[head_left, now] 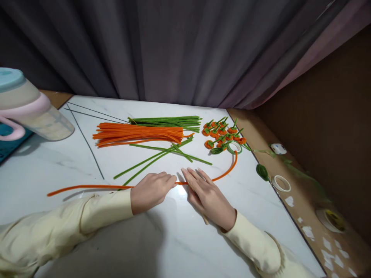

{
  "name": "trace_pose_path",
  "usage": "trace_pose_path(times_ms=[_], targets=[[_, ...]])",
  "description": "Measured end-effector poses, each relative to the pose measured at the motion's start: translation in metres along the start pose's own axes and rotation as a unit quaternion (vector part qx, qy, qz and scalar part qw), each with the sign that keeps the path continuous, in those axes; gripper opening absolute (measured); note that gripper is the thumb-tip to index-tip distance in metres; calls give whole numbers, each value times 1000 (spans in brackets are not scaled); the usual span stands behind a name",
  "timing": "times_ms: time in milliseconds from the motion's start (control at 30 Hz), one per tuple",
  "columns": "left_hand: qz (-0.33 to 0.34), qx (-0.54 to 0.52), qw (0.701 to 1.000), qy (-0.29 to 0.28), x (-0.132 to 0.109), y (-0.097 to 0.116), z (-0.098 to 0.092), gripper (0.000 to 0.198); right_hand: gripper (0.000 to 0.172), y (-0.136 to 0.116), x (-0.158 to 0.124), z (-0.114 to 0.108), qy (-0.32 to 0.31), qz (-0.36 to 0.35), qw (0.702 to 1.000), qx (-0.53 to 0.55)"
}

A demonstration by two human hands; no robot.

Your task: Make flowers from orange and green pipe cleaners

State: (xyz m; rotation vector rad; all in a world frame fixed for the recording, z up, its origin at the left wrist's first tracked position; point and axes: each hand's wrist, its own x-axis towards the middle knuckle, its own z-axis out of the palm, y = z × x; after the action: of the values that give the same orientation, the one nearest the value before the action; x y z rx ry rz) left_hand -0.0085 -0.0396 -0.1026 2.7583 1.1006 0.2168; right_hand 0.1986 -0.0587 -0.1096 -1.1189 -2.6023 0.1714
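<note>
A long orange pipe cleaner (pixel 87 188) lies across the white marble table (pixel 162 239), curving up at its right end. My left hand (pixel 150 190) is closed in a pinch on it near the middle. My right hand (pixel 204 193) lies over the same pipe cleaner just to the right, fingers stretched out flat and pressing it down; a thin wooden stick (pixel 205 220) peeks out under the palm. Behind them lie loose green pipe cleaners (pixel 156 156), a bundle of orange ones (pixel 139 133) and a bundle of green ones (pixel 171 121).
Several small orange flowers with green stems (pixel 222 133) sit at the back right beside a tape roll (pixel 235 146). Another tape roll (pixel 282 183) and a green leaf piece (pixel 262 172) lie on the brown side surface. A pink-handled jug (pixel 26 108) stands far left. Dark curtain behind.
</note>
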Motion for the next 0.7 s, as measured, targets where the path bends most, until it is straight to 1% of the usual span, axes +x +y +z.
trace_pose_path(times_ms=[67,100,133,200,267,367,433,467,500,533,567,600,633,700], targets=[[-47,-76,996,-25,1,0,-6,23,60,5,-1,2,34,5,999,-6],[-75,-130,988,-39,1,-1,-9,23,60,7,-2,2,48,8,999,-6],[-103,-190,975,-55,2,-1,-13,22,60,10,-2,3,61,8,998,-3],[-157,-306,934,-92,4,0,-21,21,59,14,-3,4,82,1,997,4],[-196,-409,880,-141,7,1,-25,25,58,17,-4,4,101,-12,995,12],[-225,-550,775,-215,11,2,-23,37,58,19,-5,6,130,-10,991,37],[-233,-622,710,-233,13,2,-21,42,59,20,-6,7,152,10,986,74],[-235,-650,684,-232,14,2,-19,42,59,21,-7,7,162,19,982,95],[-233,-671,666,-229,14,2,-19,42,58,22,-7,7,173,24,978,114],[-230,-683,657,-222,14,1,-18,41,57,23,-8,6,184,24,974,127],[-224,-685,660,-213,15,1,-18,40,54,24,-8,4,199,20,971,131],[-214,-677,675,-201,15,0,-19,38,51,26,-9,1,218,11,968,127],[-203,-661,698,-186,14,0,-20,37,49,28,-9,-3,241,0,964,117],[-184,-609,757,-150,13,0,-22,35,44,29,-10,-12,296,-12,950,95]])
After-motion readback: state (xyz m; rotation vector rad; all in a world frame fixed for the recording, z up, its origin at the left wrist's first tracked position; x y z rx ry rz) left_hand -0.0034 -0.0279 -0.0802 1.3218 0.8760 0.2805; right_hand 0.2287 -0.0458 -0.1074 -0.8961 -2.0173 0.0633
